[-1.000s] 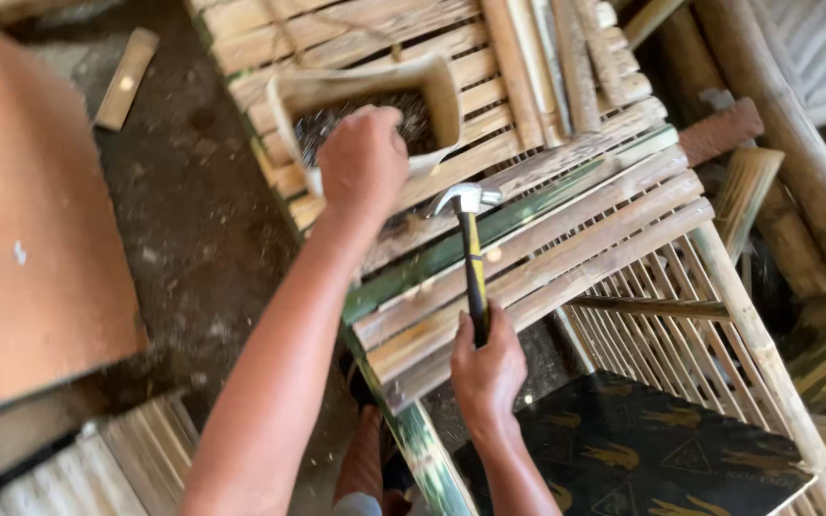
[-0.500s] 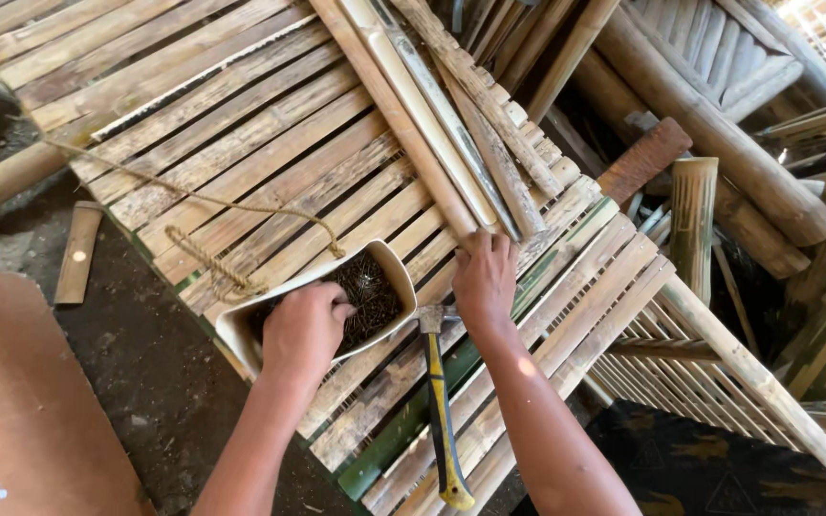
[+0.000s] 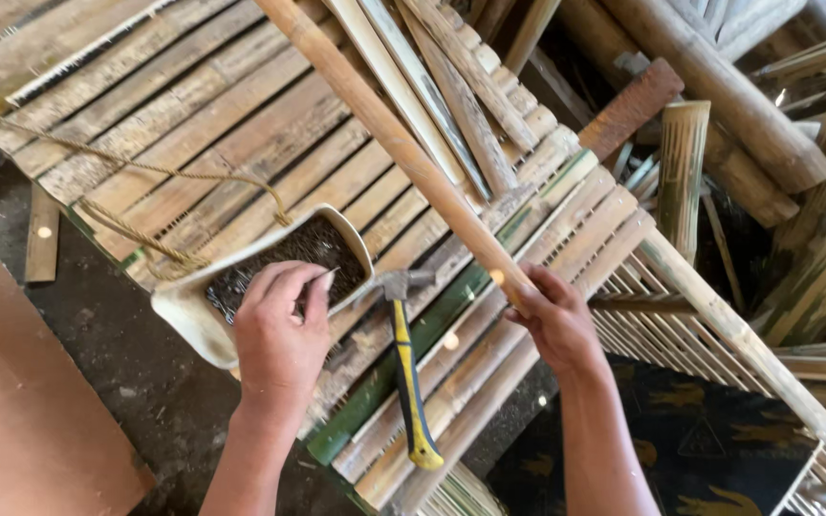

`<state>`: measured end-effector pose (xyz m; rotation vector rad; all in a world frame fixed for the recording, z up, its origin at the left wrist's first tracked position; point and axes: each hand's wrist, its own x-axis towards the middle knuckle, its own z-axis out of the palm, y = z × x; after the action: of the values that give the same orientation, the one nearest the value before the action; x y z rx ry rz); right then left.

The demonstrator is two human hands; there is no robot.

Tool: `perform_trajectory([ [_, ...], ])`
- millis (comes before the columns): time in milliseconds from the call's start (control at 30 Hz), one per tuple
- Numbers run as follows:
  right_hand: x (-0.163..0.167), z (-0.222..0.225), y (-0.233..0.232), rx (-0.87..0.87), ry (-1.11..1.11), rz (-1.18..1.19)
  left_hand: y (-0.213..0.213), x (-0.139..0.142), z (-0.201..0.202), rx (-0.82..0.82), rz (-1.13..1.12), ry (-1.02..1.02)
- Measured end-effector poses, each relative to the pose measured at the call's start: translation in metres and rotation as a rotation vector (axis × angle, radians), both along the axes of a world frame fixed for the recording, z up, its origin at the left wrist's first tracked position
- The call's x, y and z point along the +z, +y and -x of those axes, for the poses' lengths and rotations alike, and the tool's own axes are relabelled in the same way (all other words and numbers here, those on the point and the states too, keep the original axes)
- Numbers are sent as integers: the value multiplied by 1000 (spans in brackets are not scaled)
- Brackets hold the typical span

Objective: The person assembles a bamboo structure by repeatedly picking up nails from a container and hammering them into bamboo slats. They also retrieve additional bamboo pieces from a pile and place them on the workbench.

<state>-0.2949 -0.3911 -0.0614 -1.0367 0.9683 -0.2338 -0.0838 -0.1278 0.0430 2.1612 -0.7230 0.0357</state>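
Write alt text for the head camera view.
The left hand pinches a nail over a cut white container of nails, while the right hand grips a bamboo pole. A yellow-handled hammer lies between them on a slatted bamboo panel.

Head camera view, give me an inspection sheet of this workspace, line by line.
Surface: slatted bamboo panel, pale strips, one green strip.
Job's things: cut white plastic container of dark nails; yellow-and-black-handled claw hammer lying on the slats, unheld; long bamboo pole lying diagonally.
Clutter: loose split bamboo strips; rusty flat bar.
Grippers: left hand pinches a nail at the container; right hand grips the pole.
Cables: a twisted rope, no cables.
Surroundings: green bamboo stumps, dirt floor, brown board.
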Motion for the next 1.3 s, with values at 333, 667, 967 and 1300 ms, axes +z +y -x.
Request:
perform_trajectory([
  [333, 19, 243, -111, 10, -181, 51, -105, 46, 137, -266, 16, -682],
  [667, -54, 179, -238, -99, 138, 599, -139, -107, 321, -63, -270, 113],
  [967, -22, 137, -115, 71, 258, 1502, -120, -102, 322, 74, -8, -42],
  [1300, 36, 23, 161, 786, 413, 939, 7, -66, 263, 370, 499, 286],
])
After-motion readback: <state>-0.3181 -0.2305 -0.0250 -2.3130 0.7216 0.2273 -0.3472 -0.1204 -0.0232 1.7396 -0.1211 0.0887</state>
